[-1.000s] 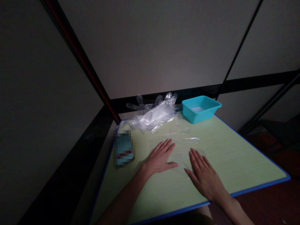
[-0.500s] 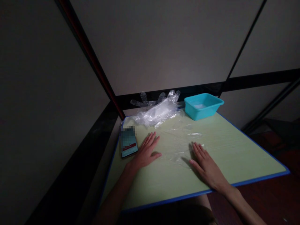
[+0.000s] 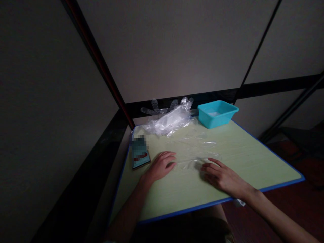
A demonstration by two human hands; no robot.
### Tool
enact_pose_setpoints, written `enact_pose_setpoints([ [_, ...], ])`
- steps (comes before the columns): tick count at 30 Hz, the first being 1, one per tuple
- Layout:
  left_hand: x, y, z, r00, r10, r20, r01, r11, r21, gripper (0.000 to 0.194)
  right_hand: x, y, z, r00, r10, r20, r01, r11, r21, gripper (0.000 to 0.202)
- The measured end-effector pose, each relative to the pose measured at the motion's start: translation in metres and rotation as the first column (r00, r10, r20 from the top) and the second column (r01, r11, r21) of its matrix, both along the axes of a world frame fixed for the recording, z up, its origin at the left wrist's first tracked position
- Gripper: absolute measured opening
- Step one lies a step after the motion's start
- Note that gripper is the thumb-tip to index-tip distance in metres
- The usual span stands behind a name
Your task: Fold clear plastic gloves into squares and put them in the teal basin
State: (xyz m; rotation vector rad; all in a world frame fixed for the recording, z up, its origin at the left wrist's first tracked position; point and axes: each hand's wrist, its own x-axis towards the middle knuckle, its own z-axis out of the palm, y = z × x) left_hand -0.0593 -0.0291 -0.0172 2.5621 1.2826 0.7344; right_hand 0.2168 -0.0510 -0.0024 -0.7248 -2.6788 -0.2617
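A clear disposable plastic glove [image 3: 193,148] lies flat on the table between my two hands. My left hand [image 3: 162,165] rests at its left edge, fingers bent and thumb apart from them; whether it touches the film I cannot tell. Over the lower right part of the glove is my right hand [image 3: 220,175], its fingers loosely curved and spread, casting a shadow on the film. Neither hand shows anything in its grasp. Behind the flat glove, a crumpled pile of clear plastic gloves [image 3: 169,121] has several fingers sticking up against the wall.
The pale green table [image 3: 258,162] has a blue edge. A turquoise plastic basket [image 3: 211,121] with something whitish inside stands at the back right. A phone [image 3: 141,162] with its screen lit lies at the left edge. Wall panels [image 3: 177,50] close off the back and left.
Both hands have gone from lying flat with straight fingers to curved fingers. The right hand has lifted somewhat and shifted left. The view has turned slightly.
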Motion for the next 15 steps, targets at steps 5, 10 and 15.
enact_pose_setpoints([
  [5, 0.002, -0.005, 0.003, 0.999, -0.024, -0.026, 0.023, 0.999, -0.034, 0.035, -0.002, 0.006, 0.009, 0.996, -0.02, 0.085, 0.024, 0.999, -0.044, 0.021],
  [10, 0.008, -0.008, 0.004, 0.997, -0.049, -0.055, 0.046, 0.997, -0.058, 0.049, -0.001, 0.007, 0.021, 0.993, -0.119, 0.027, 0.121, 0.982, -0.145, 0.023],
  [15, 0.011, -0.009, 0.002, 0.993, -0.033, -0.111, 0.029, 0.999, -0.036, 0.052, -0.002, 0.007, 0.023, 0.968, -0.207, -0.142, 0.154, 0.937, -0.314, 0.024],
])
